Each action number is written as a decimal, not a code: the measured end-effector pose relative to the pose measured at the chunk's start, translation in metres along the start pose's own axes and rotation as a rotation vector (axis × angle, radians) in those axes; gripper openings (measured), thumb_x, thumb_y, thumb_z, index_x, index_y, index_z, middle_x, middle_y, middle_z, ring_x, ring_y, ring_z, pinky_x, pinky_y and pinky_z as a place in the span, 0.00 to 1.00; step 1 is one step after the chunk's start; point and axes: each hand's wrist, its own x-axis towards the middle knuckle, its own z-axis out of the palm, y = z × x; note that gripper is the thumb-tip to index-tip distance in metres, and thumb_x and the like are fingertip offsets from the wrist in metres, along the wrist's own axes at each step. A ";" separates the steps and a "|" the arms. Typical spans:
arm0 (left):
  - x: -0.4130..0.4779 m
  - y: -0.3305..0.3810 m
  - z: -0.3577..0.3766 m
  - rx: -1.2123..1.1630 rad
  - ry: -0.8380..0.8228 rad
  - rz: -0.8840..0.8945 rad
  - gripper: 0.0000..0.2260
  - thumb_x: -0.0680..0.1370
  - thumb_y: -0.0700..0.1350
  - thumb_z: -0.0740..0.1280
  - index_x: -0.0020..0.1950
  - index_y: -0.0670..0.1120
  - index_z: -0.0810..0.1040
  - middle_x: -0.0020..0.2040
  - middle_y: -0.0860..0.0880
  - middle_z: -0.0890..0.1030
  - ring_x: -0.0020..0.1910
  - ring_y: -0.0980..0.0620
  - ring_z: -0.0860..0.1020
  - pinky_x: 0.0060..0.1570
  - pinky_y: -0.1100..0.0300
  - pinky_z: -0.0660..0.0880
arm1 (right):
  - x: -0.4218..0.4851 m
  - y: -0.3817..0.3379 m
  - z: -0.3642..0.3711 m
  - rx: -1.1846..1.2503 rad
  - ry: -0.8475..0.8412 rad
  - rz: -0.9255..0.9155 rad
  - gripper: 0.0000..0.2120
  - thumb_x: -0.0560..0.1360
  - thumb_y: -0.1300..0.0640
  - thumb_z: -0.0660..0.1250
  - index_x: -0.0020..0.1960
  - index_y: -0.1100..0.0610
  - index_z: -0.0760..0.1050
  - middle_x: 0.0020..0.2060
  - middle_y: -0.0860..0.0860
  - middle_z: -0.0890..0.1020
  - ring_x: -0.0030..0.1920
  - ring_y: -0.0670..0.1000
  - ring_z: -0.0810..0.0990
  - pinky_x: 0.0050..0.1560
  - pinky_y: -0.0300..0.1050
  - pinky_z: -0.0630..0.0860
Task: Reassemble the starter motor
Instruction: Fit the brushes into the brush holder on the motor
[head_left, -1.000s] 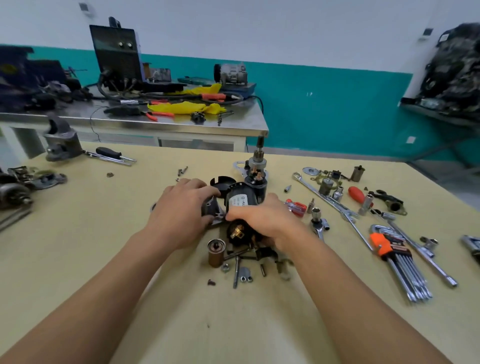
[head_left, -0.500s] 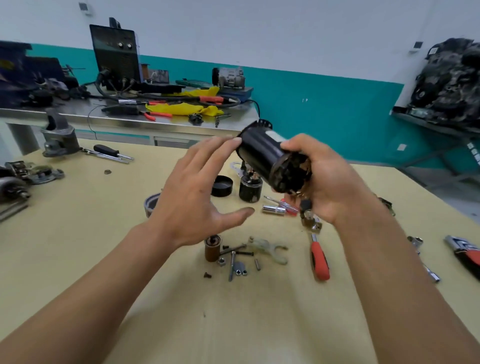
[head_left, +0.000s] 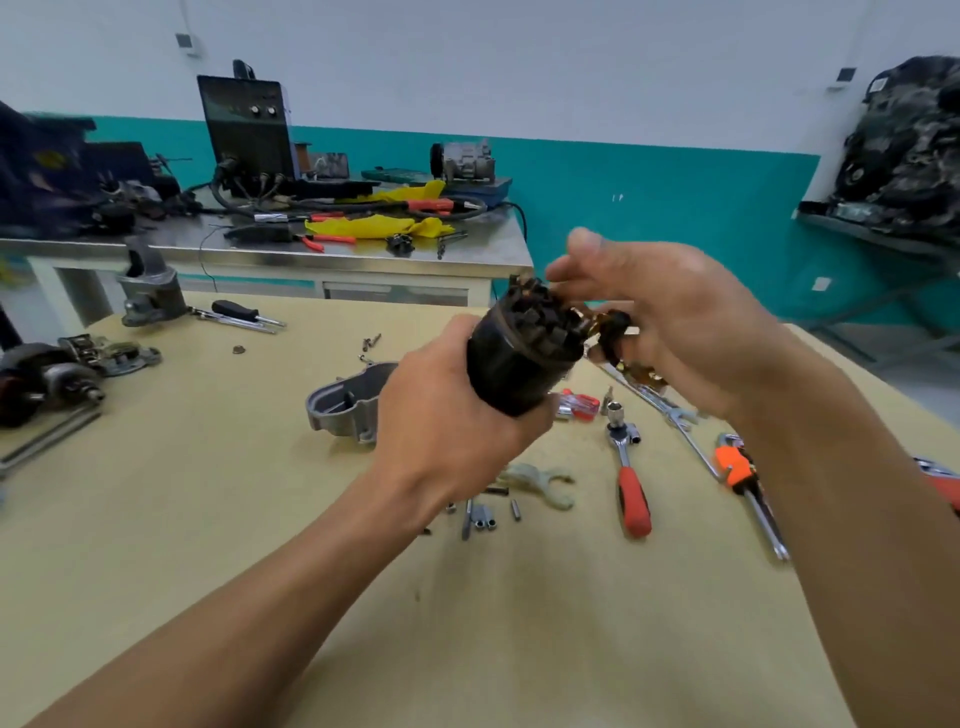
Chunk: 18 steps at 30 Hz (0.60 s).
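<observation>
Black motor housing (head_left: 519, 364), in left hand (head_left: 452, 436) — right hand (head_left: 680, 322) beside

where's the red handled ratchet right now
In the head view the red-handled ratchet lies on the table right of centre, between the pale fork lever and the orange hex key set.

Two bare forearms (head_left: 260, 597), uncovered from the wrists back to the near edge, bare left hand (head_left: 457, 415), bare right hand (head_left: 675, 332), its far fingertips (head_left: 563, 273) softly blurred

Single head-worn wide-angle view, facing forward and down across table (head_left: 208, 519), left hand (head_left: 457, 431) and right hand (head_left: 675, 332) close at centre
</observation>
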 end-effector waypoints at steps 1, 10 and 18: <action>-0.005 0.001 0.002 -0.135 -0.037 -0.052 0.24 0.62 0.61 0.78 0.55 0.58 0.77 0.44 0.59 0.83 0.44 0.59 0.82 0.43 0.59 0.82 | -0.004 0.002 0.000 -0.040 -0.011 -0.081 0.23 0.62 0.31 0.72 0.50 0.44 0.85 0.48 0.43 0.86 0.49 0.44 0.84 0.44 0.42 0.78; -0.048 -0.001 0.032 -0.674 -0.282 -0.203 0.22 0.69 0.52 0.80 0.59 0.55 0.77 0.54 0.54 0.84 0.54 0.56 0.83 0.50 0.63 0.79 | -0.023 0.043 0.023 -0.187 0.125 -0.333 0.21 0.60 0.41 0.78 0.51 0.39 0.80 0.48 0.36 0.84 0.51 0.40 0.83 0.47 0.30 0.77; -0.047 -0.007 0.032 -0.667 -0.603 -0.189 0.26 0.73 0.43 0.78 0.65 0.51 0.70 0.55 0.54 0.84 0.55 0.57 0.83 0.52 0.64 0.78 | -0.038 0.071 0.015 -0.220 0.163 -0.318 0.30 0.55 0.41 0.79 0.56 0.40 0.77 0.47 0.36 0.84 0.52 0.37 0.84 0.50 0.31 0.78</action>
